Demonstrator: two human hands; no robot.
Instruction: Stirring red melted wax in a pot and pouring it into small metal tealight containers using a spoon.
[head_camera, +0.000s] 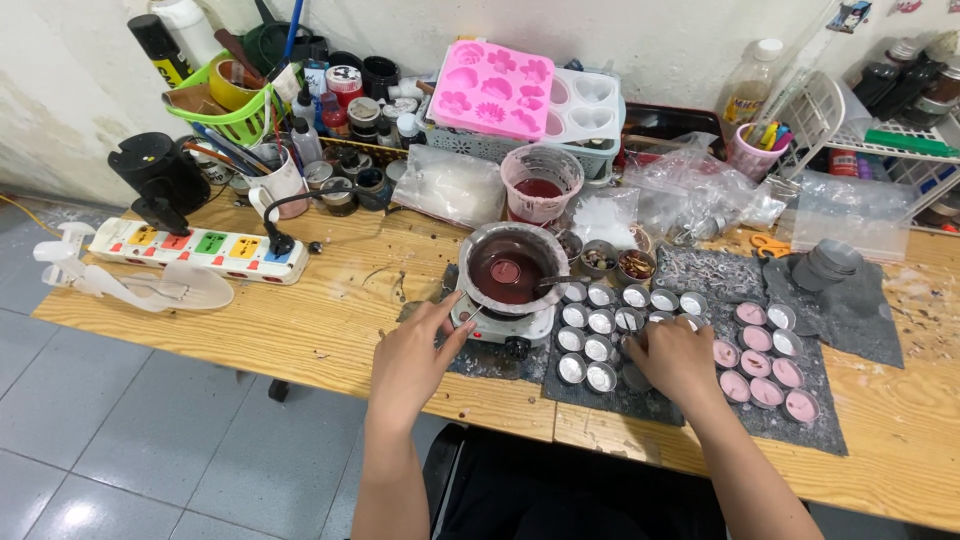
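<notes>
Left hand (410, 360) touching hotplate (500, 325); right hand (672, 355) over tealight cups (600, 335)

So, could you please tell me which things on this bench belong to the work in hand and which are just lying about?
In use:
- left hand at the small hotplate
- pan of dark red wax on it
- right hand on the empty metal cups
- pink filled cups

Lying about:
- power strip
- pink mould
- green basket
- orange scissors
</notes>
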